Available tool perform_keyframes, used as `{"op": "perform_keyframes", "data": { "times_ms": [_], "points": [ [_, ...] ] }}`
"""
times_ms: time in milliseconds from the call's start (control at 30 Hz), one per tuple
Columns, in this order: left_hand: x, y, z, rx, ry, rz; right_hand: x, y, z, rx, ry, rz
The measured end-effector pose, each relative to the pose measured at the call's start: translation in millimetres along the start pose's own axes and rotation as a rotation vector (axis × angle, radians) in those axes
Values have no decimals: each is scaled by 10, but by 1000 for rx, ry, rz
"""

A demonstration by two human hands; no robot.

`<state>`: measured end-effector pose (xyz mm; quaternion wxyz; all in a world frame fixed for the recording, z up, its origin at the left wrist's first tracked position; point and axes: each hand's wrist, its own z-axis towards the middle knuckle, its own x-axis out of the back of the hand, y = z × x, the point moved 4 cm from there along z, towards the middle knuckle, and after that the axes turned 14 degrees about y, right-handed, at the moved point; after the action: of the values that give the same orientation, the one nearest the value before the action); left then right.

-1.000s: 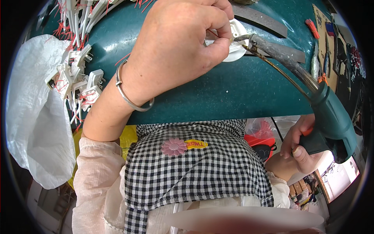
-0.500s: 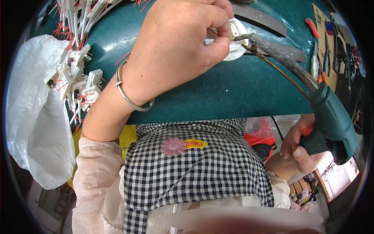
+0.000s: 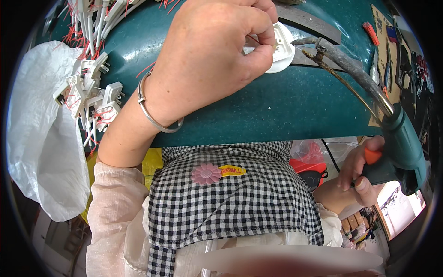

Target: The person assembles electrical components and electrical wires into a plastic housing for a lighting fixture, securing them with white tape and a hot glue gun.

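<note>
My left hand (image 3: 214, 55), a bracelet on its wrist, is closed in a pinch over a white plastic housing (image 3: 286, 53). Part of a thin red wire (image 3: 251, 39) shows between thumb and fingers; the fingertips hide the rest. On the right, my right hand (image 3: 359, 168) grips the handle of a green soldering gun (image 3: 404, 143), with fingers around its orange trigger. The gun's long grey barrel (image 3: 355, 69) points up and left. Its tip is just right of the housing, apart from my left fingers. A thin brownish feed tube runs below the barrel.
White plugs with red wires (image 3: 94, 99) lie in a pile at left, beside a white plastic bag (image 3: 44, 134). More white cables (image 3: 90, 23) lie at far left. Dark metal bars (image 3: 314, 27) sit behind the housing; a red wire bundle (image 3: 370, 33) and tools are at far right.
The soldering gun has moved right and slightly down, and its tip has drawn away from my left fingertips. My left hand stays almost still at the white housing.
</note>
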<state>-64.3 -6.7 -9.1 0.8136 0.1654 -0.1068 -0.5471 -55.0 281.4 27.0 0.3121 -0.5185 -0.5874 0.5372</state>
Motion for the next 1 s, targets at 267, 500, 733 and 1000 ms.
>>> {"op": "perform_keyframes", "data": {
  "times_ms": [267, 500, 733, 1000],
  "points": [
    [10, -2, -1, -15, -1, 9, -21, 44, -14, -3, 41, -7],
    [41, 4, -12, -37, -8, 18, -72, 82, 11, 69, -67, -3],
    [47, 18, 11, -26, -56, 8, -52, 62, 28, 46, 33, 42],
    [56, 273, 180, 141, -318, 245, -71, 101, 121, 140, 145, 147]
  ]
}}
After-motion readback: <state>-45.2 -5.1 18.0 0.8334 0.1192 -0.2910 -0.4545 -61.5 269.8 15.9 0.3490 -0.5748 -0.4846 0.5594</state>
